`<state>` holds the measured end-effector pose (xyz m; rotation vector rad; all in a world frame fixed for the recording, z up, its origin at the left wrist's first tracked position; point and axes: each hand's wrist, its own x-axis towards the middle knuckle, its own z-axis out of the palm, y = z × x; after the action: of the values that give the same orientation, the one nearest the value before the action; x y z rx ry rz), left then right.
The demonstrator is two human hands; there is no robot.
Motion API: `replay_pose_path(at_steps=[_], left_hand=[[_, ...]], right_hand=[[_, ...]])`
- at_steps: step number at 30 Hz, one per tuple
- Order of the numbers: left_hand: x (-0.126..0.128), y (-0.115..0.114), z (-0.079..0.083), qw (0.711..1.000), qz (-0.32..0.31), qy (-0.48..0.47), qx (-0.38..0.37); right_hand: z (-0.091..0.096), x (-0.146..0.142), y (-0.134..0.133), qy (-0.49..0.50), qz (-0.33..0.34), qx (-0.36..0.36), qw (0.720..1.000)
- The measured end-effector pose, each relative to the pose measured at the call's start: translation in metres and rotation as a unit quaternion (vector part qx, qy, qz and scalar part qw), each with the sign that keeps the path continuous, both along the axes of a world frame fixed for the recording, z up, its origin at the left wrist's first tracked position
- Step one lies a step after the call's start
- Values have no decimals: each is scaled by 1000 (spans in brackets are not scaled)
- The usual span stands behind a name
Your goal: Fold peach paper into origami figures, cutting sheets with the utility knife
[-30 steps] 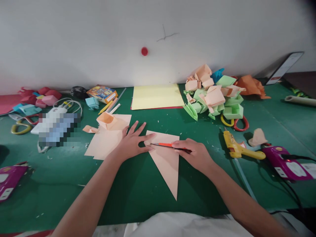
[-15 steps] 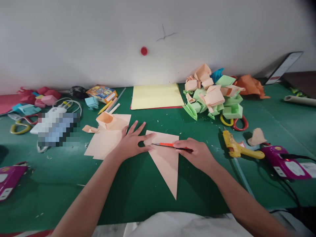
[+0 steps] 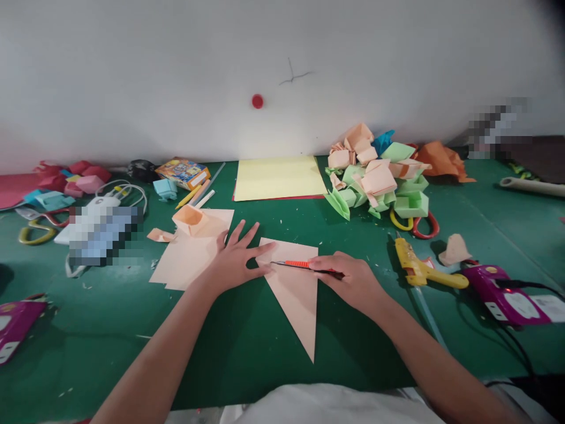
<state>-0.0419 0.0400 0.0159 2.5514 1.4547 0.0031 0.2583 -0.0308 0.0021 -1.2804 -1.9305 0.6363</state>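
Note:
A folded peach sheet of paper [image 3: 298,294], shaped like a tapering triangle, lies on the green table with its point towards me. My left hand [image 3: 238,259] is spread open, thumb and index fingertips pressing on the paper's upper left edge. The other fingers reach over the neighbouring peach sheets. In my right hand [image 3: 346,274] is a slim orange-and-black craft knife [image 3: 298,264], held nearly level over the paper. Its thin tip points left, close to my left fingers. Whether the tip touches the paper I cannot tell.
Left of my hand, a peach paper box [image 3: 189,219] sits on loose peach sheets [image 3: 176,259]. Yellow paper [image 3: 278,178] lies at the back. Folded paper pieces [image 3: 377,176] are heaped back right, near scissors [image 3: 426,225], a yellow glue gun [image 3: 415,265] and a purple power block [image 3: 507,294].
The view has tilted slightly, so everything sits a little lower in the picture. Both hands, the craft knife and the paper keep nearly the same places relative to each other.

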Motion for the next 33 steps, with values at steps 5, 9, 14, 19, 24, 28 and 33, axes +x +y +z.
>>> replay_pose_path(at_steps=[5,9,14,19,24,28,33], left_hand=[[16,-8,0,999,-32,-33,23],[25,-11,-9,999,-49,-14,16],[27,-12,-21,994,-63,40,75],[27,-14,-23,992,-63,52,99],[28,-14,-21,993,-57,63,86],[28,-14,-21,993,-60,60,85],[27,-13,-23,992,-65,54,91]], right_hand=[[3,-2,-2,-17,9,7,1000],[2,-1,-2,-39,13,8,999],[-1,0,-1,-48,20,3,999],[2,1,1,-55,24,15,998],[2,2,1,-55,26,15,998],[-1,3,-1,-50,21,12,998],[-3,4,-3,-49,17,4,999]])
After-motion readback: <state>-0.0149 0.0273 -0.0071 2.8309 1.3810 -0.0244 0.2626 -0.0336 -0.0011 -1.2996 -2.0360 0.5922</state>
